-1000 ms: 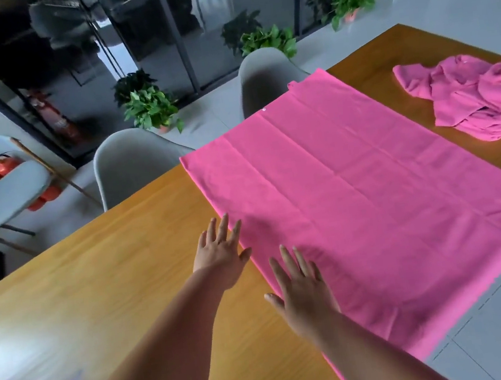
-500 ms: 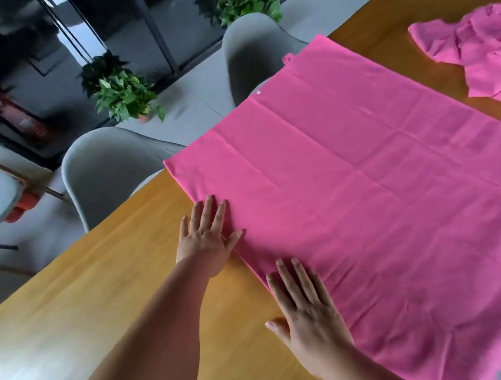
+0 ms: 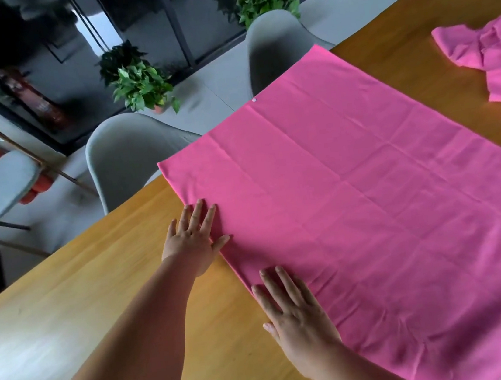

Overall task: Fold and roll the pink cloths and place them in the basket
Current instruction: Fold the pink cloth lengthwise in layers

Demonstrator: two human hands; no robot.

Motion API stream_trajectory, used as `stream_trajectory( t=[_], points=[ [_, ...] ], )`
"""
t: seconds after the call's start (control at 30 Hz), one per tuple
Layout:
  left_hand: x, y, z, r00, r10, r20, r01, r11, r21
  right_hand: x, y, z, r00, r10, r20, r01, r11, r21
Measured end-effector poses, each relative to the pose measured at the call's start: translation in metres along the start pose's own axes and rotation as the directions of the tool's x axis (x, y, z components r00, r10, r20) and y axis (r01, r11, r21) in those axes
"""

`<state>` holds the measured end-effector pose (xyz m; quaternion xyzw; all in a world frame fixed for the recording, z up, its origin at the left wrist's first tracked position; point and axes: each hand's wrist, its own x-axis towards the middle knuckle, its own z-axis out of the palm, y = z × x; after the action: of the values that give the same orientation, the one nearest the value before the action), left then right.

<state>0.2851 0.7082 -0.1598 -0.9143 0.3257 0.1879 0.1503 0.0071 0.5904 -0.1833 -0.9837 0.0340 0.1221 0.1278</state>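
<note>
- Left hand (image 3: 190, 240) is lying flat on the surface (image 3: 114, 303), grip wide and holding nothing, with its fingertips just touching the spread pink cloth (image 3: 356, 207) at its left edge.
- Right hand (image 3: 294, 311) is pressing flat on that same edge nearer the body, grip wide too.
- The cloth is spreading toward 2 o'clock from both hands. Its edge is running 11 to 5, so I'm expecting a rightward fold.
- A crumpled pink cloth (image 3: 499, 58) is waiting at far 2 o'clock, with no basket showing.
</note>
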Motion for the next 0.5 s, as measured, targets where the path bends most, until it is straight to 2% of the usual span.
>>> stream_trajectory(
  t=[0.17, 0.37, 0.43, 0.5],
  points=[
    [-0.019, -0.010, -0.001, 0.999, -0.039, 0.027, 0.039, 0.999, 0.000, -0.002, -0.015, -0.007, 0.999, 0.024, 0.025, -0.025, 0.999, 0.040],
    [-0.045, 0.003, -0.002, 0.991, -0.048, -0.126, 0.038, 0.995, -0.088, -0.013, -0.026, -0.043, 0.997, 0.029, 0.078, -0.030, 1.000, 0.007],
    [-0.047, 0.010, -0.001, 0.989, -0.087, -0.117, 0.065, 0.982, -0.179, -0.015, -0.028, -0.050, 0.996, 0.025, 0.085, -0.025, 1.000, 0.003],
    [-0.044, 0.015, -0.003, 0.984, -0.164, -0.071, 0.125, 0.915, -0.385, -0.017, -0.031, -0.055, 0.995, 0.033, 0.092, -0.036, 0.999, 0.037]
  ],
)
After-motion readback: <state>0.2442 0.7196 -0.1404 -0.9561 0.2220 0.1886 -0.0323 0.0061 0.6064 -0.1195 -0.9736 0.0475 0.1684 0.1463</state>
